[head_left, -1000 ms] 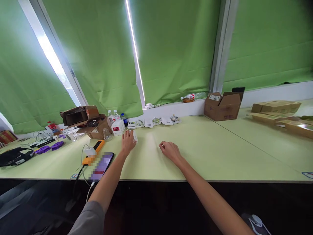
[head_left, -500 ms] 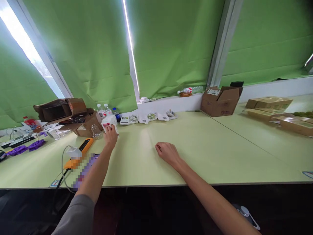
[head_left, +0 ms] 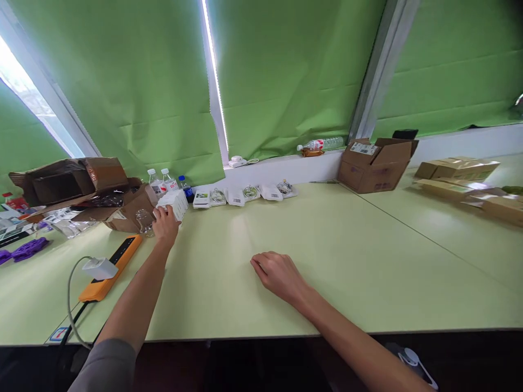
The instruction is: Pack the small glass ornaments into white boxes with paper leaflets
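**Left hand at the white box, right hand at rest on the worktop**

We see the left hand (head_left: 165, 226) reaching to the far left part of the worktop (head_left: 212, 288), where its bent fingers meet the near side of a white box (head_left: 174, 200). In our judgement, the step in hand is the handling of this box. If it is one box or several set close together, we cannot tell. Also we cannot tell if the fingers grip it or only touch it, because the back of the hand covers the contact.

The next move, we think, calls for a careful finger hold or a clean release, since the space around is narrow. Just behind the box stand two clear bottles (head_left: 169, 181), and a blue-capped bottle (head_left: 187, 190) is beside its far right. A transparent container (head_left: 144, 220) is just left of the fingers, in front of an open cardboard box (head_left: 133, 207).

The right hand (head_left: 278, 272) rests nearer to us, well apart from the white box and to its right. Its fingers are folded narrow, with the thumb near the index finger, and we see nothing in it. Farther away, flat packages (head_left: 250, 193) lie in a row.
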Available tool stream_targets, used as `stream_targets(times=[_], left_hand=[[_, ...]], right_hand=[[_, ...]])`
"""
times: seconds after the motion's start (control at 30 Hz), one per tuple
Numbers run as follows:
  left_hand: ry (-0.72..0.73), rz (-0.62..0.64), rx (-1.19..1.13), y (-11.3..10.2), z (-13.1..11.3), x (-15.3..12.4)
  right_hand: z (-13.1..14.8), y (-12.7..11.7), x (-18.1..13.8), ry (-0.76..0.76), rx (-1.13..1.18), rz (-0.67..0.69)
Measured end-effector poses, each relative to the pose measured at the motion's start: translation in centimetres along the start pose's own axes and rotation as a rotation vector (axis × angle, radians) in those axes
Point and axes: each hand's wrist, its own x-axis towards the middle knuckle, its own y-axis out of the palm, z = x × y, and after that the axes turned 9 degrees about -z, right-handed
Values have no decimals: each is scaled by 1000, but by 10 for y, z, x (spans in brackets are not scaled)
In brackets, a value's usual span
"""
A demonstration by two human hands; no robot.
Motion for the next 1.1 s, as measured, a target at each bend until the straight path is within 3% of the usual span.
stream_targets(times=[0.37,0.5,0.6,0.7,0.83,0.9,1.1], left_hand=[[20,-101,-94,9,1,-1],[-49,-226,-241,-3,-20,-4],[71,-257,-395,-18,-52,-8],[225,-165,-563,-30,-90,-20],[479,170,-778,-34,-127,-50],[592,254,-840,-30,-135,-64],[565,292,-893,-22,-135,-72]], right_hand=[[6,1,-7,-139,19,-7],[-9,0,-2,-146,0,14],[-35,-2,11,-108,-27,41],[-77,-2,34,-13,-71,52],[-143,-2,76,209,-193,29],[-172,-2,96,304,-248,-17],[-220,5,144,331,-292,-24]])
